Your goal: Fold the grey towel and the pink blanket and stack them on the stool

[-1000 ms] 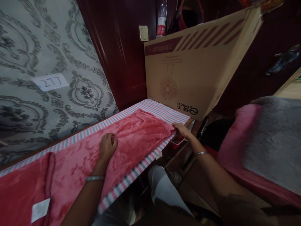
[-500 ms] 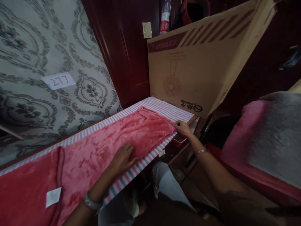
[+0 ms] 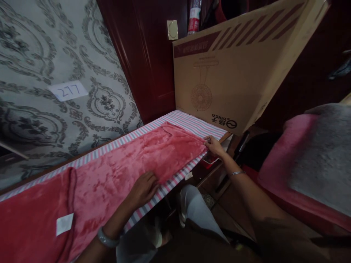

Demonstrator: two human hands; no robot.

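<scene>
A plush pink-red blanket (image 3: pixel 117 164) lies lengthwise on a striped cloth (image 3: pixel 189 122). Its left part is folded over, with a dark-edged border and a white label (image 3: pixel 65 224) showing. At the far right corner of the blanket, my right hand (image 3: pixel 214 146) pinches the edge between thumb and fingers. My left hand (image 3: pixel 144 188) rests at the near edge, its fingers curled together on the plush fabric; the fingertips are partly hidden. A few wrinkles run across the fabric near the right end.
A large cardboard box (image 3: pixel 227 84) stands at the back right of the striped surface, a bottle (image 3: pixel 194 20) behind it. Patterned wallpaper (image 3: pixel 104 98) with a paper marked 277 (image 3: pixel 68 91) borders the left. A pink and grey plush-covered seat (image 3: pixel 309 153) stands right.
My left hand's fingers have drawn together at the blanket's near edge. My right hand keeps its pinch on the corner. The view has shifted slightly.
</scene>
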